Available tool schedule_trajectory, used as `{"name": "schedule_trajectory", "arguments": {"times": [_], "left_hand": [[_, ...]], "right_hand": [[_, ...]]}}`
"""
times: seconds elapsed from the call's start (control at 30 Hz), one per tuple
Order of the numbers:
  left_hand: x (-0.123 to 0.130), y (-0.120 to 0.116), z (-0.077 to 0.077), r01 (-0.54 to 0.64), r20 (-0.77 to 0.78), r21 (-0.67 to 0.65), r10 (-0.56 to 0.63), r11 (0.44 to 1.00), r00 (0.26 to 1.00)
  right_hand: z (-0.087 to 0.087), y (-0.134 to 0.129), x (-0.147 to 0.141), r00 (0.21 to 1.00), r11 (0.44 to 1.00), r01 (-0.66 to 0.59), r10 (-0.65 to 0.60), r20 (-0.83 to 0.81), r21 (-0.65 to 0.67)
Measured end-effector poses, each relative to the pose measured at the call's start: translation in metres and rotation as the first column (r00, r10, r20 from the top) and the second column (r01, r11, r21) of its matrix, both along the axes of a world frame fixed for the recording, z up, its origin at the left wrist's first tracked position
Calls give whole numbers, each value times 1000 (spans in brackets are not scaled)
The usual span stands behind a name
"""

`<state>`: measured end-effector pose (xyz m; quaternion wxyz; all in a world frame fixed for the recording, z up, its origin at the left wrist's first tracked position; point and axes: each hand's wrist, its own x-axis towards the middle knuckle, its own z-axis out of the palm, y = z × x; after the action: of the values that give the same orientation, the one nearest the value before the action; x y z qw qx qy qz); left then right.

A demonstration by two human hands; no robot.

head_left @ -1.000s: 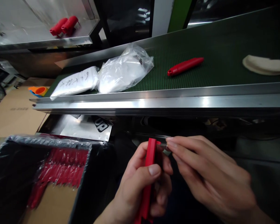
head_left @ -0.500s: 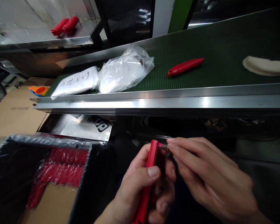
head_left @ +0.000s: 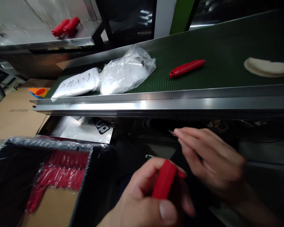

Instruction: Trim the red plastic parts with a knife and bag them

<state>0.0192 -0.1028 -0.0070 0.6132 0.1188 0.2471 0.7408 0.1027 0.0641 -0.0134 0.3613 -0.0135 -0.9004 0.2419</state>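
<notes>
While the left hand (head_left: 146, 195) wraps a red plastic handle (head_left: 164, 183) low in the frame, right of centre, thumb across its front and fingers curled tight behind, the handle tips up and toward the right hand (head_left: 210, 157). Looks like a grip meant to present the open end.

Right hand sits just above and right of it, fingers narrow, pinching a thin metal pin (head_left: 171, 132) at the tips. Pin is tiny and partly blurred; it pokes out to the left, apart from the handle. A pinch like that suits a small part needing aim.

Lower left: black bin (head_left: 9, 157) lined with clear film, holding a stack of red handles (head_left: 61, 173) over cardboard. Close by the left hand, likely for easy reach.

Across the middle: steel-edged conveyor (head_left: 156, 104) with a green belt. On it, left of centre, two clear plastic bags (head_left: 109, 77) of white contents, one with handwriting. One finished-looking red handle (head_left: 186, 67) lies alone on the belt, upper right. A pale cloth-like item (head_left: 267, 66) at the far right edge.

Upper left: steel shelf (head_left: 38, 41) with two more red pieces (head_left: 66, 26). Orange cup (head_left: 39, 92) on cardboard at the left edge.
</notes>
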Motion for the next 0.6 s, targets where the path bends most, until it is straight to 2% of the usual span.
{"name": "schedule_trajectory", "arguments": {"times": [0.07, 0.17, 0.37, 0.6], "left_hand": [[2, 1, 0, -24, -50, -43, 22, 999, 999], [3, 5, -1, -149, -95, -106, 139, 983, 986], [3, 8, 4, -252, -197, -244, 206, 937, 958], [2, 4, 14, -255, -299, -390, 141, 885, 944]], "right_hand": [[0, 2, 1, 1000, 998, -3, 4, 17, -58], [9, -2, 5, 996, 989, -51, 60, 60, -136], [21, -10, 12, 990, 997, -75, 74, 116, 4], [19, -9, 12, 992, 997, -59, 52, 113, 57]]}}
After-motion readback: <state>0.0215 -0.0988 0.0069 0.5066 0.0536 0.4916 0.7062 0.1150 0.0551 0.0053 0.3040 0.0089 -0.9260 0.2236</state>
